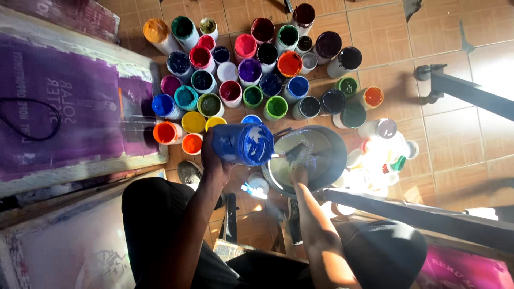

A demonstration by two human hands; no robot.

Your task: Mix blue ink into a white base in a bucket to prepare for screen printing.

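Head view looked straight down on a tiled floor (pixel 460 134), where a purple-stained printing screen (pixel 64 107) lay at the left edge. Beside it stood a crowd of open paint jars (pixel 241 69) in many colours, packed close together. Nearer the person sat a round grey bowl (pixel 326 160), smeared pale inside. The left hand (pixel 214 158) was wrapped around a blue paint jar (pixel 243 143), which was tipped on its side with its mouth at the bowl's rim. The right hand (pixel 299 170) was closed around a paint-coated tool (pixel 297 152) that reached from the bowl toward the jar's mouth.
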